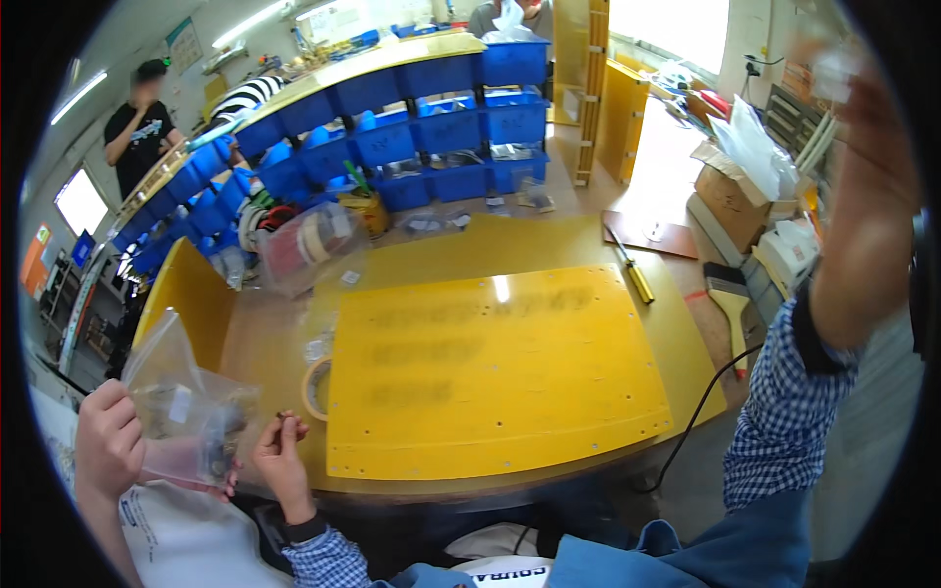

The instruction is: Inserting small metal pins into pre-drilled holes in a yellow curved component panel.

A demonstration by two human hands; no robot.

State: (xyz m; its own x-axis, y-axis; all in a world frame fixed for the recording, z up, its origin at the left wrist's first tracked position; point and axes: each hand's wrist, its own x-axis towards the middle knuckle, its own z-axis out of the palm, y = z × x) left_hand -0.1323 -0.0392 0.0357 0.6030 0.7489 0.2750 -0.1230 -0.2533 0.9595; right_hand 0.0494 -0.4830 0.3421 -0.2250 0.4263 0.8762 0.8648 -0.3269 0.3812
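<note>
My left hand (282, 459) is closed in a pinch at the front left, with a small dark part (284, 416) at its fingertips, too small to name. Beside it, another person's hand (110, 439) grips a clear zip bag (196, 416) with dark small parts in it. High at the right, my right hand (872, 196) is raised and smeared by motion. A whitish blurred thing (834, 74) shows at its fingers, and whether they hold it I cannot tell. Between my arms a yellow panel (510, 392) with small holes lies flat on the table.
A tape roll (317, 388) touches the panel's left side. A yellow-handled screwdriver (639, 279), a brush (727, 294) and a black cable (701, 412) lie at the right. Blue bins (446, 127) line the back. A cardboard box (730, 191) stands far right; another person (142, 127) stands far left.
</note>
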